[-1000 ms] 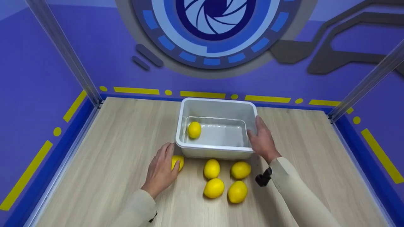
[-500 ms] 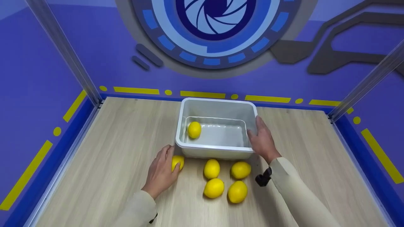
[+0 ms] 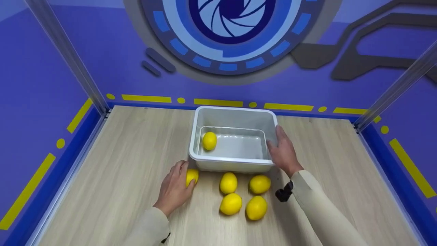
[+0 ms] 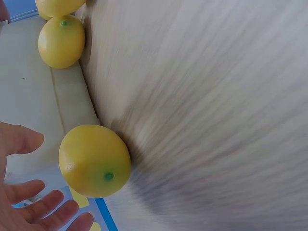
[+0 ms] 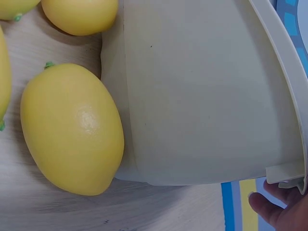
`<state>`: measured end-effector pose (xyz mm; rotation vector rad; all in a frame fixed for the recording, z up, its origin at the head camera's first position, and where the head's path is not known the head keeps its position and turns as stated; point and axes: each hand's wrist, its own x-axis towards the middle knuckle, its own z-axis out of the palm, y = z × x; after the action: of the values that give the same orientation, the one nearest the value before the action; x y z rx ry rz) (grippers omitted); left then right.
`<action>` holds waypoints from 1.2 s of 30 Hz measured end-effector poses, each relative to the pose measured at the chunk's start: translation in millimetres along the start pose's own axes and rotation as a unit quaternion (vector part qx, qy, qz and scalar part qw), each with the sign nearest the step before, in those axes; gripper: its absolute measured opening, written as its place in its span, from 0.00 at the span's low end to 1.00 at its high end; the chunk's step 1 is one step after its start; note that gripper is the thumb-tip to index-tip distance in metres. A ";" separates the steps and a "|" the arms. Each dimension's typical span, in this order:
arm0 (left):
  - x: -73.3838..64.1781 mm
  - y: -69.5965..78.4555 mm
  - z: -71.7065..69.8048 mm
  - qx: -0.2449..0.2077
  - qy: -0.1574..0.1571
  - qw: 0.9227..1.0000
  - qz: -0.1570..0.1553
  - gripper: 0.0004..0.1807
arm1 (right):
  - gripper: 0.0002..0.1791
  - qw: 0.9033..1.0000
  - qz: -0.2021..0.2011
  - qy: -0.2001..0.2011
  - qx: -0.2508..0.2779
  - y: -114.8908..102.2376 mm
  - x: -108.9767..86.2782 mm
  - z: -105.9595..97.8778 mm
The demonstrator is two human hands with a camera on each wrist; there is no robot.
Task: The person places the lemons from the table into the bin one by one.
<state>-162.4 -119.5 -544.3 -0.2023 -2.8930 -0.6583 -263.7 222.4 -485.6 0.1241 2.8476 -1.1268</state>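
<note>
A white plastic bin (image 3: 235,164) stands near the back of the wooden table, with one lemon (image 3: 209,141) in its left end. My right hand (image 3: 285,150) grips the right rim, thumb over the inside; the right wrist view shows its fingers (image 5: 267,209) at the rim's end. At the bin's front left corner, my left hand (image 3: 175,186) is over another lemon (image 3: 192,177), covering part of it. In the left wrist view its fingers are spread, with the thumb apart, and the lemon (image 4: 95,161) lies just beyond the fingertips on the table.
Several more lemons lie in front of the bin: two close to its front wall (image 3: 228,183) (image 3: 259,184), and two nearer me (image 3: 230,204) (image 3: 256,207). A blue printed panel (image 3: 164,82) rises behind the table (image 3: 136,143).
My left hand has drawn back very slightly toward me, its fingertips now lower beside the lemon. The right hand, bin and other lemons stay in place.
</note>
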 end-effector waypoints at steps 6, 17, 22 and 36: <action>0.1 -1.5 4.2 0.004 0.004 1.000 0.009 0.32 | 0.40 1.000 -0.008 0.004 -0.010 1.0 -0.5 -0.8; 3.6 -2.6 7.5 0.010 -0.021 1.000 -0.008 0.32 | 0.39 1.000 -0.006 0.003 0.000 0.6 -0.6 0.0; 4.6 -3.0 8.2 0.011 -0.029 0.999 -0.010 0.31 | 0.39 1.000 -0.004 0.004 0.004 0.4 -0.4 0.4; 2.7 -1.8 11.7 0.021 -0.009 1.000 0.009 0.28 | 0.40 1.000 -0.013 0.008 0.003 1.7 -0.9 0.7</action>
<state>-166.9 -115.8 -555.0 -0.2292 -2.9154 -0.5944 -262.7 223.1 -487.3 0.0981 2.8674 -1.1434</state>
